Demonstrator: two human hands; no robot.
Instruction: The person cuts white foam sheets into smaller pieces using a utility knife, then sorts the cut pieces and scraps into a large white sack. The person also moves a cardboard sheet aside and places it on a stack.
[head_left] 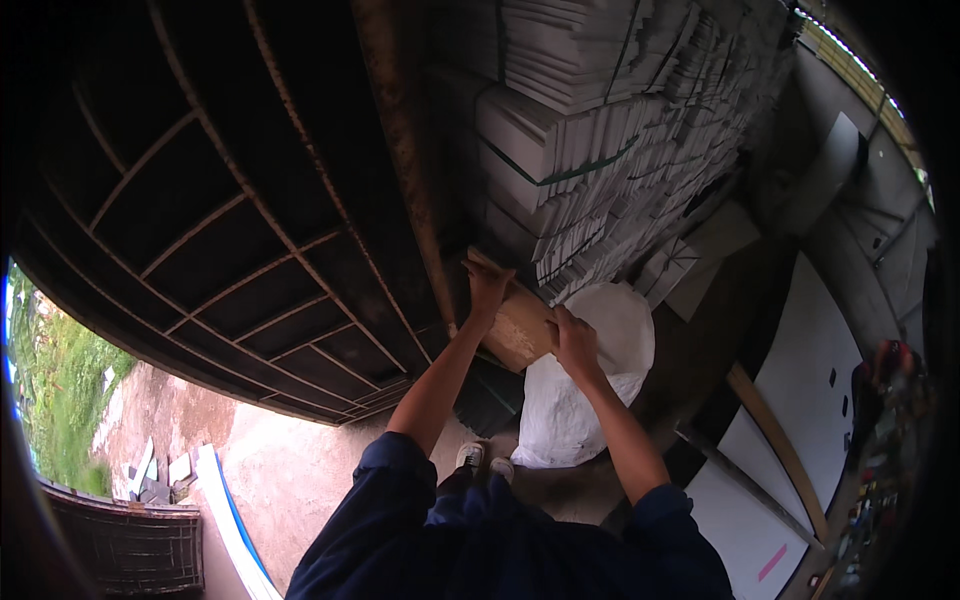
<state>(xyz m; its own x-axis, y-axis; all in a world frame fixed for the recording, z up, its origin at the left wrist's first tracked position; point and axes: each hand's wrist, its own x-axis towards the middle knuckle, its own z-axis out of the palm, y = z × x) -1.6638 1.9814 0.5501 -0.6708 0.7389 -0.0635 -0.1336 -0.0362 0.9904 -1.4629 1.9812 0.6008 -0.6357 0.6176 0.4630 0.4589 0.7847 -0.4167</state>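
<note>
Ahead of my feet is a tan, flat-sided piece [519, 329], which looks like cardboard or wood; the picture is too dark to tell which. My left hand [488, 286] grips its far left edge, fingers curled over it. On the right edge my right hand [573, 340] is closed, with the fingertips partly hidden. Just under my right wrist stands a bulging white sack [570, 415], its top reaching up beside the piece. Both forearms stretch forward from rolled dark blue sleeves.
Tall stacks of strapped white sheets [570, 150] rise ahead. A dark metal gate with a bar grid [250, 200] closes off the left. Large white panels [800, 370] and a wooden strip [780, 450] lie to the right. White and blue strips [235, 520] rest on the concrete at lower left.
</note>
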